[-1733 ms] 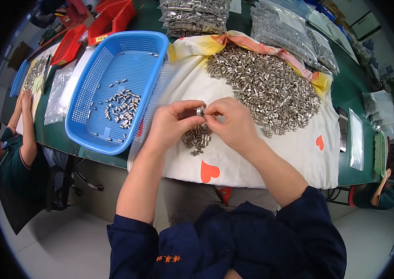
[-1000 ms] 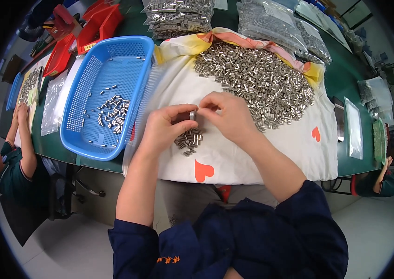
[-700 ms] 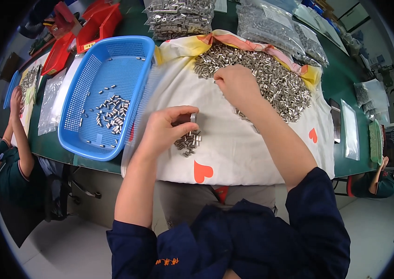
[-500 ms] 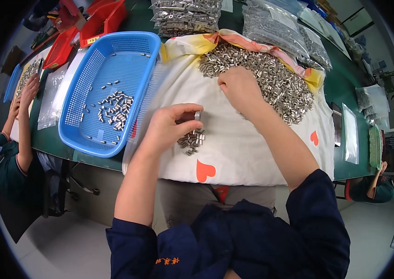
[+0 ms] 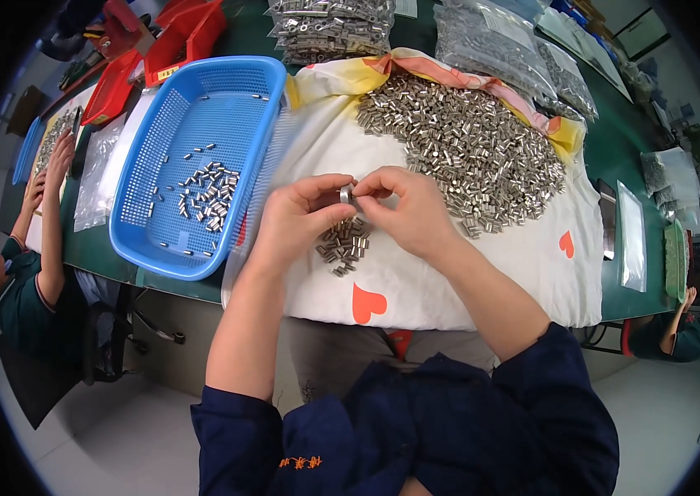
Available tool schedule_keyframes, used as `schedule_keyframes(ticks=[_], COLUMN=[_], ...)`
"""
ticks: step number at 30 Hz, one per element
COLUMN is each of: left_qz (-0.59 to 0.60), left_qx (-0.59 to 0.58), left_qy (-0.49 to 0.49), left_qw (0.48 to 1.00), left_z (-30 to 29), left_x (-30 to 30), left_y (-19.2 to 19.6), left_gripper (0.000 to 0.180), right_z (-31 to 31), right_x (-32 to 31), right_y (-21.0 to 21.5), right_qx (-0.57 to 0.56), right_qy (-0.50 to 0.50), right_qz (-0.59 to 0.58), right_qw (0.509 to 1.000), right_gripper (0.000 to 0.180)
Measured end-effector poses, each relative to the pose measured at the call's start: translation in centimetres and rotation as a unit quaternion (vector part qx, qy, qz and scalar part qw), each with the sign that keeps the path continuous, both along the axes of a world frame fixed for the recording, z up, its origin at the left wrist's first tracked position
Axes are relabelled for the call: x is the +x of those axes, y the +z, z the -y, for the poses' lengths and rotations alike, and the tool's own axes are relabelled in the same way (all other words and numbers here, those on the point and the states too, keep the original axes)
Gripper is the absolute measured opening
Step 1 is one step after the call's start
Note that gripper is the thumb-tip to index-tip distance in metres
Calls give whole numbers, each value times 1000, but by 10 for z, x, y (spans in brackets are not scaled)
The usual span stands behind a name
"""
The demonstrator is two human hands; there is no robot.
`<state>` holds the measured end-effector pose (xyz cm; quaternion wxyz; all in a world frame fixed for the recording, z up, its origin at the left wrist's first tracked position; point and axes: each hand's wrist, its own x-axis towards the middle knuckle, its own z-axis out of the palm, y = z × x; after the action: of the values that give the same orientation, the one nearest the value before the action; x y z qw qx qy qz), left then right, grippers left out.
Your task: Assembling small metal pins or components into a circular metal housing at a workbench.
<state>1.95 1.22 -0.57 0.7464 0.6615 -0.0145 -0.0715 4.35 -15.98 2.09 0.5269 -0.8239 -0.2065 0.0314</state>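
Head view — left hand pinching metal piece; right hand curled against it — grip unclear

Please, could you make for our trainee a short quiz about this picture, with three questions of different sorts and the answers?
1. True or false: some metal cylinders lie loose in the blue basket.
2. The left hand holds:
a) a plastic bag
b) a round metal piece
c) a red bin
3. Two piles lie on the white cloth. Which is larger, the nearer pile or the farther pile?

Key: 1. True. 2. b. 3. The farther pile.
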Motion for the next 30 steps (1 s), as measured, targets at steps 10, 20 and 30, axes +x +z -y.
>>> schedule_keyframes(ticks=[10,20,30], left_qz=[-3,3,10], left_qx=[92,74,91], left_qy=[-16,-32,-39], left_qw=[996,997,995], left_z=[3,1,2], left_x=[-3,-3,-5], left_y=[5,5,5], left_gripper=[33,34,32], right_z=[0,11,12], right_x=[-1,10,6], right_y=[-8,-5,-2], right_qx=[-82,33,-53], right_qy=[3,49,20], right_qz=[164,-170,23], right_qw=[983,984,998], right_gripper=[6,11,13])
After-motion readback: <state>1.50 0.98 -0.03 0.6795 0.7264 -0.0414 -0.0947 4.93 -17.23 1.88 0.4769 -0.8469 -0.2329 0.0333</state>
